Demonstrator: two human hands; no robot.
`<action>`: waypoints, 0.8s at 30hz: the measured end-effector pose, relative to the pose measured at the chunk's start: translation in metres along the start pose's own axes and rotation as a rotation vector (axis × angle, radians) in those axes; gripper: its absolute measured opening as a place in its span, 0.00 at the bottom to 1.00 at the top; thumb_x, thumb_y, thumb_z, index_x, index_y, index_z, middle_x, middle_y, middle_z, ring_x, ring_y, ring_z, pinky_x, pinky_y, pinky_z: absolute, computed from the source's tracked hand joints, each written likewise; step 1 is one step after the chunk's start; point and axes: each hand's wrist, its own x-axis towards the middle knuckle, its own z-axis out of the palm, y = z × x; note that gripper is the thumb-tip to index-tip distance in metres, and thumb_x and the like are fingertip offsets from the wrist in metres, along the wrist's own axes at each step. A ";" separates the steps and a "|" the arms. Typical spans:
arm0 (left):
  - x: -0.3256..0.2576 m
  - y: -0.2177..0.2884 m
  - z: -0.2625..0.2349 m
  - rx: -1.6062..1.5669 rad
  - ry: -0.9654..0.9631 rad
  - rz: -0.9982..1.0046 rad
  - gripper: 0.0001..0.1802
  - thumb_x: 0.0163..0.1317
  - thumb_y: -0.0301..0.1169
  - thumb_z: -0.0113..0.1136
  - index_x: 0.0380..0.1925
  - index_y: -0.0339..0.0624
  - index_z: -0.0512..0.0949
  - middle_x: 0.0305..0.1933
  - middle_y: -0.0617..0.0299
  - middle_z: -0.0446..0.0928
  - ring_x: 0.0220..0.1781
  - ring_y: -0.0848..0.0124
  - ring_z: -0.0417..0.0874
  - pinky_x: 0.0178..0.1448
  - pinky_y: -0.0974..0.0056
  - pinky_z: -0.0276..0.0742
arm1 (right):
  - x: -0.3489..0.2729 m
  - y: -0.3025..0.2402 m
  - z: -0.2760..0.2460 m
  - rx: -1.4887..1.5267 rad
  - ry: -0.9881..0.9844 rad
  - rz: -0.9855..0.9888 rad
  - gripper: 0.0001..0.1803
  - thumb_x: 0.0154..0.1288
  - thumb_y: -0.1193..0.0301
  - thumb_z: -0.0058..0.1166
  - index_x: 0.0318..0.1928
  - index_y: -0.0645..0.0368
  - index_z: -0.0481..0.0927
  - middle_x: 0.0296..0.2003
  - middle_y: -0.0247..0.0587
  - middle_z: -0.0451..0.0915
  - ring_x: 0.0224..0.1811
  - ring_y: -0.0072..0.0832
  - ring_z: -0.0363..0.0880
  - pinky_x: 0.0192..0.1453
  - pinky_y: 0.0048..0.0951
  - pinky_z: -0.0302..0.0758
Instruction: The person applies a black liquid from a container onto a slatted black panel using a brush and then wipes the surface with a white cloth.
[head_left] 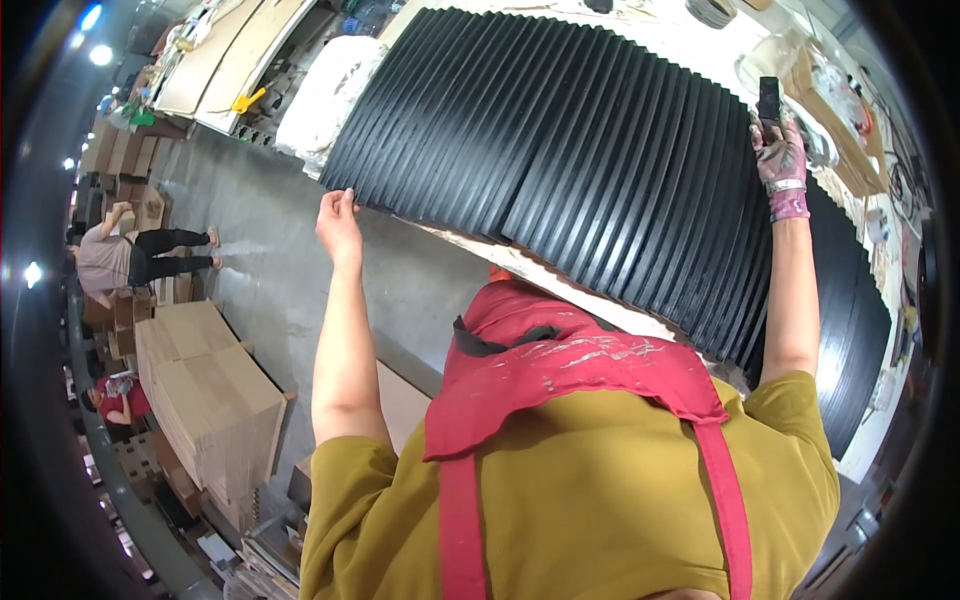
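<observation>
While the large black ribbed rubber sheet (600, 160) lies spread across the counter (560, 275) in the upper middle of the frame, the left hand (338, 225) pinches its lower left edge, fingers closed on the rim. The right hand (782, 160), in a stained pink glove, is clenched around a small black rectangular tool (769, 100) pressed upright at the sheet's upper right edge. Stacked brown cardboard sheets (215, 400) sit on the floor at lower left. Another person (130, 255) bends at far left.

— Any packages near you?
— A stack of flat brown cardboard boxes (215, 400) at your eight o'clock, on the floor; more brown cartons (125, 170) at ten o'clock.
</observation>
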 end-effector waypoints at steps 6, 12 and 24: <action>0.001 0.000 -0.019 0.129 0.026 0.118 0.09 0.62 0.31 0.57 0.37 0.36 0.77 0.29 0.64 0.78 0.30 0.77 0.76 0.38 0.69 0.72 | -0.034 -0.036 -0.039 0.144 -0.110 -0.059 0.12 0.65 0.68 0.51 0.46 0.59 0.74 0.36 0.43 0.78 0.39 0.39 0.78 0.42 0.33 0.80; -0.043 0.050 -0.012 0.241 -0.220 0.292 0.08 0.61 0.31 0.57 0.36 0.37 0.77 0.32 0.55 0.78 0.33 0.69 0.78 0.41 0.67 0.73 | -0.080 -0.074 -0.128 0.285 -0.322 0.007 0.19 0.66 0.64 0.46 0.47 0.69 0.75 0.48 0.54 0.77 0.48 0.43 0.76 0.52 0.39 0.74; -0.067 0.070 -0.001 0.367 -0.476 0.560 0.06 0.57 0.28 0.60 0.32 0.37 0.77 0.30 0.57 0.76 0.31 0.65 0.78 0.38 0.65 0.72 | -0.177 -0.080 -0.190 0.386 -0.237 -0.089 0.22 0.69 0.67 0.44 0.55 0.74 0.68 0.58 0.62 0.67 0.54 0.45 0.73 0.56 0.38 0.71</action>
